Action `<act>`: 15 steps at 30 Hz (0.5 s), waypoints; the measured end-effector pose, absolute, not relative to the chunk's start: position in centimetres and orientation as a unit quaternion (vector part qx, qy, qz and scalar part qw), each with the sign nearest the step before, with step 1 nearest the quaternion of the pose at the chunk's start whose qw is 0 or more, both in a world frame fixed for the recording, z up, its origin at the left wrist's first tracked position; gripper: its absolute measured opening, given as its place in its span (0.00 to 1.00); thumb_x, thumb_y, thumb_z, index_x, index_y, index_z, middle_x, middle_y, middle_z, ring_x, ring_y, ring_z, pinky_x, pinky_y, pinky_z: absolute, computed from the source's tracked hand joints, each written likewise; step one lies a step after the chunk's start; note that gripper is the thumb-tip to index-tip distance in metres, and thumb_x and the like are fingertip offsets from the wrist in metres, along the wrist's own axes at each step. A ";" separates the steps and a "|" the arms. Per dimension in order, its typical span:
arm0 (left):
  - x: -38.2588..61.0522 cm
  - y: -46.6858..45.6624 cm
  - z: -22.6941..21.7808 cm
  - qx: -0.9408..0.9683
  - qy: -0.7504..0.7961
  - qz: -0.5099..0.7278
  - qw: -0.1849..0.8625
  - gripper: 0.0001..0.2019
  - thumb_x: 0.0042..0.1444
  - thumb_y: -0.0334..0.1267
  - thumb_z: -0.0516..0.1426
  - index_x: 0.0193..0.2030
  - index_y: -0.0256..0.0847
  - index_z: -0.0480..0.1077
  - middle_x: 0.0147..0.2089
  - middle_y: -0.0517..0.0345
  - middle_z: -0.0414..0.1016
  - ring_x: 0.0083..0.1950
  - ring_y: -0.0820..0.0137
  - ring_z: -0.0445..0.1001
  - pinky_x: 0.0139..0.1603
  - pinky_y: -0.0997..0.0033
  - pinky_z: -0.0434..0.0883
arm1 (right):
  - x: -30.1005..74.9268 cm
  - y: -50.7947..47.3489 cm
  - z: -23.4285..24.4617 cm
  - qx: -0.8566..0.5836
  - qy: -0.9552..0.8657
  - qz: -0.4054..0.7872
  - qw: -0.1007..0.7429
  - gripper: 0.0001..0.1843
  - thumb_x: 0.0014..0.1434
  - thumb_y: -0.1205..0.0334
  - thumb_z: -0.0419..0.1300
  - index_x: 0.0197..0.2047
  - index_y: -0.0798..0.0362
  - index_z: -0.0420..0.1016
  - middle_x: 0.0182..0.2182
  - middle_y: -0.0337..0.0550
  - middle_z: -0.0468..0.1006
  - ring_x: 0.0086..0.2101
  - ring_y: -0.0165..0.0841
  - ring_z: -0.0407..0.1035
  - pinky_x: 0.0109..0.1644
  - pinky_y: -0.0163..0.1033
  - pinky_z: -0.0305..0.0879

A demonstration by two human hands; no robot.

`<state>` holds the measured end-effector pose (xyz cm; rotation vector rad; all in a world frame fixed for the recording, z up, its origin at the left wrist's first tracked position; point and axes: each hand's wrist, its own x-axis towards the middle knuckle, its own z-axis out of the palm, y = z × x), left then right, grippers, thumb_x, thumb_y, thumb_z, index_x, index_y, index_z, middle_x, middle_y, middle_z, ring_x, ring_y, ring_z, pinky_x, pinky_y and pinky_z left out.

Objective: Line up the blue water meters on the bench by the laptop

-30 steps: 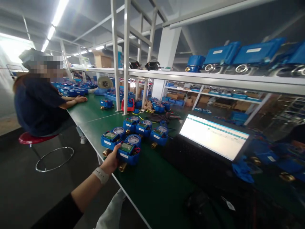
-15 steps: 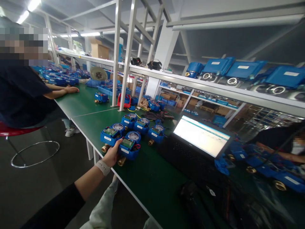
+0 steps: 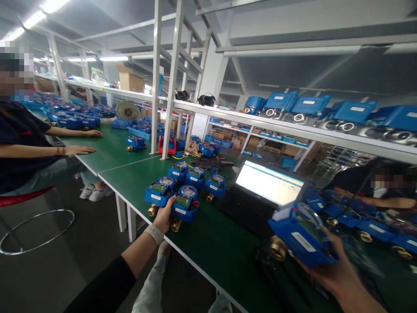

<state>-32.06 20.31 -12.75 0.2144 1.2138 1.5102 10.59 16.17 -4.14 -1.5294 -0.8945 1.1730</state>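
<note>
My left hand (image 3: 164,217) reaches out over the green table (image 3: 211,248) and grips the near side of a blue water meter (image 3: 185,208) with brass fittings that rests near the table's front edge. Several more blue meters (image 3: 195,176) stand in a cluster just behind it. My right hand (image 3: 329,271) is low at the right and holds up another blue meter (image 3: 302,237) above the table, its brass end pointing left.
An open laptop (image 3: 269,182) with a lit screen sits behind the held meter. A person (image 3: 29,143) sits at the left with both hands on the table. Another person (image 3: 384,191) works at the right. A white shelf (image 3: 293,128) carries blue meters.
My right hand has come into view at the lower right, holding a blue meter. My left hand stays on the meter at the table's edge. The view has swung right.
</note>
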 end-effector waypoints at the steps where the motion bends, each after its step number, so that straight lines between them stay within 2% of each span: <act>1: -32.1 20.4 -12.9 0.091 0.514 0.641 0.562 0.25 0.57 0.41 0.63 0.59 0.36 0.66 0.50 0.45 0.78 0.34 0.66 0.79 0.37 0.66 0.79 | 7.8 16.9 -4.2 -0.618 -0.301 0.522 0.505 0.25 0.51 0.33 0.54 0.42 0.41 0.74 0.31 0.47 0.80 0.37 0.52 0.76 0.46 0.62 0.74; 3: -32.1 20.5 -13.3 0.092 0.509 0.644 0.564 0.27 0.56 0.42 0.63 0.60 0.36 0.65 0.53 0.43 0.77 0.37 0.65 0.80 0.38 0.65 0.79 | 2.5 18.0 -4.4 -0.562 -0.252 0.616 0.491 0.21 0.55 0.40 0.54 0.41 0.47 0.75 0.31 0.46 0.81 0.38 0.49 0.77 0.51 0.59 0.72; 6: -32.0 20.5 -13.9 0.092 0.495 0.652 0.567 0.28 0.56 0.43 0.63 0.61 0.38 0.63 0.55 0.43 0.76 0.41 0.62 0.80 0.40 0.64 0.79 | -3.4 19.1 -5.4 -0.524 -0.221 0.698 0.436 0.19 0.61 0.46 0.52 0.39 0.52 0.75 0.29 0.45 0.82 0.37 0.45 0.78 0.53 0.54 0.71; 11: -32.1 20.6 -14.2 0.102 0.468 0.659 0.580 0.31 0.56 0.44 0.63 0.64 0.43 0.60 0.57 0.45 0.75 0.49 0.59 0.79 0.43 0.65 0.79 | -6.8 20.9 -8.5 -0.516 -0.207 0.754 0.350 0.21 0.64 0.48 0.52 0.49 0.54 0.75 0.31 0.45 0.83 0.39 0.42 0.78 0.52 0.50 0.71; 15: -32.2 20.2 -14.2 0.118 0.465 0.642 0.597 0.29 0.57 0.46 0.62 0.64 0.46 0.60 0.57 0.47 0.75 0.50 0.58 0.78 0.45 0.61 0.78 | -7.2 22.0 -10.1 -0.528 -0.211 0.768 0.294 0.25 0.66 0.46 0.52 0.53 0.57 0.73 0.34 0.47 0.84 0.37 0.40 0.79 0.47 0.44 0.73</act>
